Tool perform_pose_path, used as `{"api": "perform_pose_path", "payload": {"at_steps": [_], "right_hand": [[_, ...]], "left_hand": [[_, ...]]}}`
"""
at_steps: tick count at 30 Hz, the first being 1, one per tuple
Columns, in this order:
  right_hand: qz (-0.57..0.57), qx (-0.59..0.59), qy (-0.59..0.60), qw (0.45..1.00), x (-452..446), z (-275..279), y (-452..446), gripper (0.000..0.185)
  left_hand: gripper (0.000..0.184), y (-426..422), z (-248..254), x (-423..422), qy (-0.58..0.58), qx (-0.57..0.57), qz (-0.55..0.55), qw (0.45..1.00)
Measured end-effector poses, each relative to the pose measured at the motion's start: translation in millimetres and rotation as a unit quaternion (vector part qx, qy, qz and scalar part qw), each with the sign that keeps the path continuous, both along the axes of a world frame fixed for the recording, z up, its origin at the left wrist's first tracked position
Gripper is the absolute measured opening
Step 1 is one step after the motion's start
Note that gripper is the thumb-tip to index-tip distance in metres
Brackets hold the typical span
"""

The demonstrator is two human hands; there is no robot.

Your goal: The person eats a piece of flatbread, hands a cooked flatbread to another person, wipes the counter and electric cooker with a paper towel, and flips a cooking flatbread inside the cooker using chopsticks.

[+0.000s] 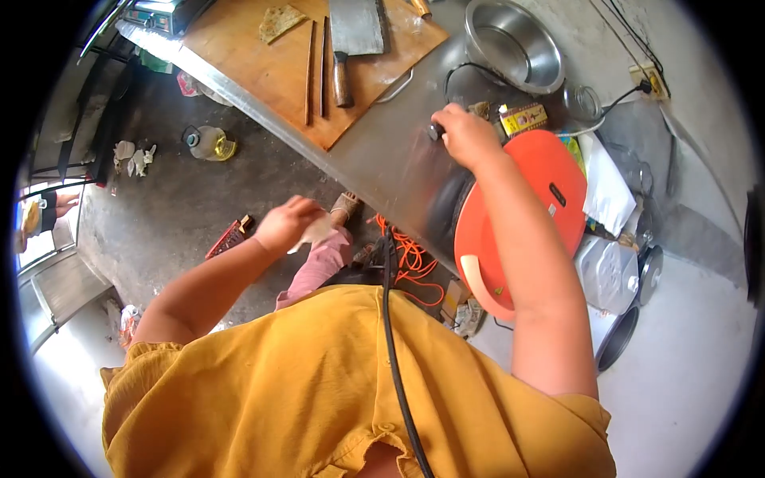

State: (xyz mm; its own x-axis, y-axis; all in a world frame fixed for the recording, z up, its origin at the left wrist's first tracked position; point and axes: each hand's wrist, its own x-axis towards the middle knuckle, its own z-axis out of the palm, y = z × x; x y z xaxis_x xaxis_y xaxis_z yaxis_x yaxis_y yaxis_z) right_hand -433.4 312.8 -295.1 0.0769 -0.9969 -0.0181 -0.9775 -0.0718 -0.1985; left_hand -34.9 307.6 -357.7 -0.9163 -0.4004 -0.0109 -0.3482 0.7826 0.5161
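White scrap (316, 232) — pinched under left grip (285, 228) | dark knob (435, 131) — pinched at tip of right grip (468, 139)

Arms (535, 255) reach out — left fingers (300, 207) bent, right fingers (451, 118) curled

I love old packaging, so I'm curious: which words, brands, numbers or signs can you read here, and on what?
No text can be read clearly.
Yellow box: printed, but too small and blurred.
Orange lid: small markings, also too small to read.
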Motion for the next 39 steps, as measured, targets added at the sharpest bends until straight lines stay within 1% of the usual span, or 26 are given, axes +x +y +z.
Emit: {"api": "perform_pose_path", "payload": {"at_steps": [3, 4, 6, 7, 10, 12, 13, 14, 15, 16, 17, 18, 21, 22, 24, 25, 27, 28, 29, 30, 31, 32, 33, 34, 35, 39], "right_hand": [[-0.027, -0.091, -0.089, 0.992, 17.4, 60.1, 42.7, 0.022], [-0.034, -0.089, -0.090, 0.991, 24.0, 80.9, 62.7, 0.022], [-0.120, -0.037, -0.217, 0.968, 35.8, 117.3, 109.3, 0.023], [-0.132, -0.048, -0.204, 0.969, 39.8, 127.9, 137.2, 0.024], [-0.171, -0.061, -0.225, 0.957, 57.3, 150.7, 226.8, 0.022], [-0.260, -0.035, -0.273, 0.926, 76.0, 154.7, 285.4, 0.021], [-0.286, -0.017, -0.274, 0.918, 81.5, 151.3, 316.0, 0.020], [-0.312, 0.003, -0.279, 0.908, 87.9, 146.5, 345.6, 0.020], [-0.334, 0.012, -0.281, 0.900, 95.6, 144.4, 370.0, 0.020], [-0.355, 0.021, -0.285, 0.890, 103.6, 142.7, 391.1, 0.019], [-0.359, 0.017, -0.286, 0.888, 110.8, 140.4, 409.3, 0.019], [-0.386, 0.007, -0.310, 0.869, 117.0, 137.7, 425.7, 0.018], [-0.441, -0.019, -0.330, 0.835, 129.9, 134.5, 466.7, 0.018], [-0.471, -0.023, -0.327, 0.819, 133.3, 131.8, 477.1, 0.018], [-0.495, -0.031, -0.351, 0.794, 140.5, 126.8, 496.5, 0.018], [-0.515, -0.042, -0.377, 0.769, 141.7, 121.4, 503.1, 0.018], [-0.529, -0.048, -0.393, 0.751, 142.3, 116.0, 507.0, 0.019], [-0.523, -0.051, -0.396, 0.753, 142.1, 114.4, 504.9, 0.019], [-0.520, -0.057, -0.408, 0.748, 142.8, 113.3, 502.3, 0.019], [-0.517, -0.060, -0.419, 0.744, 143.8, 113.5, 500.0, 0.019], [-0.510, -0.057, -0.421, 0.748, 143.7, 114.5, 496.5, 0.019], [-0.500, -0.050, -0.427, 0.752, 141.6, 115.7, 491.5, 0.019], [-0.490, -0.043, -0.433, 0.755, 138.4, 117.3, 486.4, 0.019], [-0.481, -0.042, -0.435, 0.760, 136.0, 119.7, 481.7, 0.019], [-0.480, -0.035, -0.434, 0.762, 134.0, 122.4, 478.4, 0.019], [-0.465, -0.019, -0.424, 0.777, 127.0, 126.8, 468.3, 0.019]], "left_hand": [[0.031, -11.0, 1.9, 9.3, 0.097, -0.055, 0.102, 0.989], [0.030, -16.7, 17.0, -15.4, 0.125, -0.055, 0.131, 0.982], [0.028, -28.2, 46.8, -64.8, 0.184, -0.054, 0.188, 0.963], [0.026, -36.3, 50.9, -92.3, 0.211, -0.074, 0.189, 0.956], [0.027, -51.7, 16.6, -152.2, 0.154, -0.172, 0.211, 0.950], [0.026, -44.1, -23.8, -172.8, 0.048, -0.169, 0.221, 0.959], [0.024, -19.4, -12.7, -178.8, 0.044, -0.119, 0.203, 0.971], [0.026, -0.3, -32.0, -185.5, 0.057, -0.090, 0.150, 0.983], [0.025, 33.2, -60.8, -198.3, 0.065, 0.000, 0.183, 0.981], [0.022, 86.1, -26.4, -192.6, -0.004, -0.179, 0.033, 0.983], [0.023, 123.9, -18.0, -182.4, 0.051, 0.045, 0.015, 0.998], [0.023, 161.7, -9.6, -172.2, 0.102, 0.267, 0.018, 0.958], [0.020, 194.2, -22.3, -154.0, 0.158, 0.093, -0.271, 0.945], [0.019, 183.6, -21.3, -155.8, 0.205, 0.101, -0.267, 0.936], [0.017, 151.2, -13.6, -157.7, 0.105, 0.221, 0.001, 0.970], [0.014, 123.6, -14.8, -157.3, 0.144, 0.212, 0.028, 0.966], [0.011, 65.7, -6.7, -154.5, 0.223, 0.064, 0.073, 0.970], [0.011, 44.6, 1.0, -155.1, 0.255, -0.075, 0.090, 0.960], [0.013, 33.3, -15.8, -160.8, 0.256, 0.080, 0.188, 0.945], [0.015, 28.4, -33.7, -160.2, 0.250, 0.233, 0.282, 0.896], [0.019, 64.6, 8.2, -163.1, 0.140, 0.400, 0.359, 0.832], [0.022, 84.2, -9.1, -167.2, 0.049, 0.316, 0.291, 0.901], [0.020, 105.0, -39.5, -160.8, 0.115, 0.215, 0.138, 0.960], [0.016, 131.6, 1.9, -167.7, 0.006, 0.217, 0.102, 0.971], [0.020, 134.4, -3.4, -163.5, 0.138, 0.029, -0.143, 0.980], [0.025, 85.8, 22.2, -174.9, 0.118, -0.108, 0.014, 0.987]]}}
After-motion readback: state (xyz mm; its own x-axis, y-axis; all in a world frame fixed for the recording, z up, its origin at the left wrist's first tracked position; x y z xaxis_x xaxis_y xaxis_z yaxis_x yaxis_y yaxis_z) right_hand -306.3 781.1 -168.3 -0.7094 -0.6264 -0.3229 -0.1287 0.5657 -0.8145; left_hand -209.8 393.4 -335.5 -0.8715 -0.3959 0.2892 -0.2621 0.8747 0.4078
